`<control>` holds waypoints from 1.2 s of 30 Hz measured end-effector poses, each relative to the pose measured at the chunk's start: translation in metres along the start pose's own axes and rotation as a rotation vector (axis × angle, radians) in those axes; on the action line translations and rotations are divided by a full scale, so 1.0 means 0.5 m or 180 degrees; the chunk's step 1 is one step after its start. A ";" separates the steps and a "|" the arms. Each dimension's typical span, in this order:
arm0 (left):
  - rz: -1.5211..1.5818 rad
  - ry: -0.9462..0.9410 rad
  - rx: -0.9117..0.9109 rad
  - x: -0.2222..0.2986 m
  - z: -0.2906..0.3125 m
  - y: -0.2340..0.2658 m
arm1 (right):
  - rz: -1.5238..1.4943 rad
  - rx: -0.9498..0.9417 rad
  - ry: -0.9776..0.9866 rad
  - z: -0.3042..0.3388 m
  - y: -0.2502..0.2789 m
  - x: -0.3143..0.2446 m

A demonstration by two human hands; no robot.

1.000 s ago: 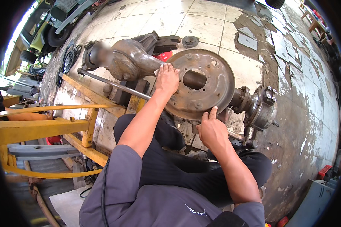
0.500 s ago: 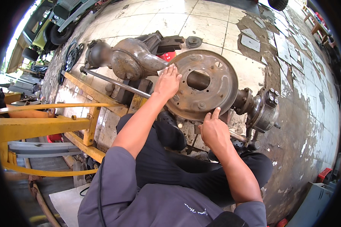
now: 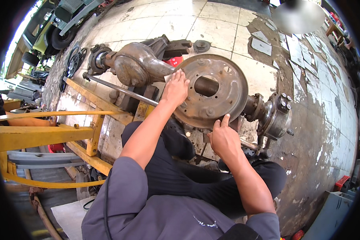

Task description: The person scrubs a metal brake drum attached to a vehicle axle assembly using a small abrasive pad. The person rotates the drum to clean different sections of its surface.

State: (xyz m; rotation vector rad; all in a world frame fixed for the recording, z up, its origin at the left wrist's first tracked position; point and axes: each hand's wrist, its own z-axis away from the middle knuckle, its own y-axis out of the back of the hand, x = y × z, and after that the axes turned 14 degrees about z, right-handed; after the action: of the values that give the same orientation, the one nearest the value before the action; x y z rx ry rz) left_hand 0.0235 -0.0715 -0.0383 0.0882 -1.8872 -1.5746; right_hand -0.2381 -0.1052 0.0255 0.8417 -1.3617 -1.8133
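Hand-steadied across the long axle (image 3: 134, 60), the round plate (image 3: 228, 90) seems partly rubbed, brown stains remaining; the left hand (image 3: 176, 89) pins a pale scrap (image 3: 167, 78) at its left rim; the right hand (image 3: 225, 139) touches the lower rim, closure unclear.

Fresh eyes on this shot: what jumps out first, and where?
First, the big round brown metal plate with a hole in its middle, near the centre, the left hand at its left edge and the right hand at its lower rim. Next, the yellow metal frame at the left. Then the bulbous metal housing up and left of the plate, and the broken floor tiles toward the upper right.
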 end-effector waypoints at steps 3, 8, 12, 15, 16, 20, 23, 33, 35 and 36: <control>-0.0060 -0.0113 -0.0125 -0.014 -0.005 0.003 | 0.0124 -0.0003 -0.0023 -0.002 0.002 -0.002; 0.0492 0.0149 0.0092 -0.039 -0.030 0.013 | -0.0180 0.0094 0.0137 0.003 0.022 0.009; 0.1590 0.0566 0.0286 -0.038 -0.016 0.127 | -0.0543 0.0959 0.0175 -0.003 0.027 0.064; 0.2046 0.0757 0.0770 -0.071 -0.005 0.155 | -0.0635 0.1556 0.0175 -0.020 0.036 0.042; 0.2042 0.0813 0.0814 -0.067 -0.011 0.166 | -0.0609 0.1644 0.0262 -0.026 0.034 0.028; 0.1905 0.0773 0.0757 -0.055 -0.020 0.203 | -0.0395 0.2129 0.0396 -0.092 0.029 -0.042; 0.1805 0.0695 0.0484 -0.046 -0.032 0.221 | -0.0325 0.2127 0.0160 -0.185 0.019 -0.069; 0.1814 0.0245 0.0454 -0.064 -0.051 0.224 | -0.0420 0.0375 -0.0624 -0.293 0.004 -0.096; 0.1799 0.0279 0.0578 -0.085 -0.054 0.207 | -0.0437 0.0319 -0.0481 -0.292 0.007 -0.096; 0.1786 0.0227 0.0613 -0.096 -0.056 0.199 | -0.0406 0.0255 -0.0383 -0.286 0.016 -0.091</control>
State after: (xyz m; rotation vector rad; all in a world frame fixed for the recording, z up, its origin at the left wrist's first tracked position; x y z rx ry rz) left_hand 0.1104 -0.0466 0.0309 -0.2762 -1.7972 -0.9982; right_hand -0.0940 -0.1413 0.0036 0.8913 -1.4951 -1.9450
